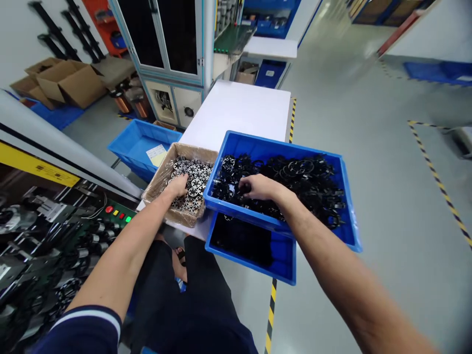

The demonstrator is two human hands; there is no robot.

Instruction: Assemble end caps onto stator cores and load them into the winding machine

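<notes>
My left hand (pixel 178 186) reaches down into a plastic-lined cardboard box (pixel 158 191). Its fingers are bent together against the silvery toothed metal rings (pixel 195 183) inside; what they grip, if anything, is hidden. To the right, my right hand (pixel 260 187) is inside a blue plastic bin (pixel 283 142) heaped with black plastic ring-shaped parts (pixel 300 169). Its thumb and fingers curl round something dark among those parts, which I cannot make out. The bin stands beside the box and touches or slightly overlaps its right edge.
Box and bin rest on a white table (pixel 250 105). Below the big bin is another blue bin (pixel 254 268) with dark contents. A blue crate (pixel 134 140) stands at left. Machinery with push buttons (pixel 116 213) lies close at lower left. Striped tape (pixel 271 309) marks the floor.
</notes>
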